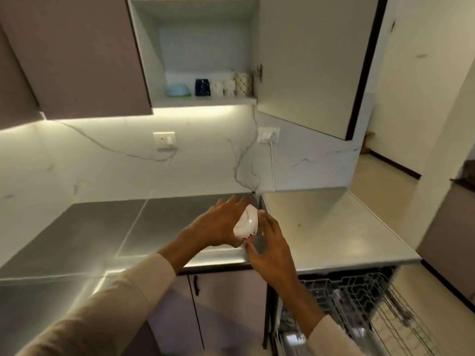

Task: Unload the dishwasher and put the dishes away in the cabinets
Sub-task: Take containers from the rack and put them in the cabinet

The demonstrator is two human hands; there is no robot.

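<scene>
A small white bowl (246, 224) with a dark red pattern near its rim is tilted in the air over the grey countertop (102, 227). My left hand (218, 224) grips it from the left. My right hand (270, 242) touches its right side with fingers spread. The dishwasher (359, 304) stands open at the lower right, its wire rack pulled out. Above, the wall cabinet (205, 100) is open, and its shelf holds a light blue bowl (178, 90), a dark blue mug (203, 87), white cups (223, 87) and a patterned mug (241, 83).
The open cabinet door (313, 62) juts out at head height on the right. A lighter counter section (334, 227) lies over the dishwasher. Two wall sockets (164, 140) sit on the marble backsplash, one with a white cable. Lower cabinet doors (226, 317) are closed.
</scene>
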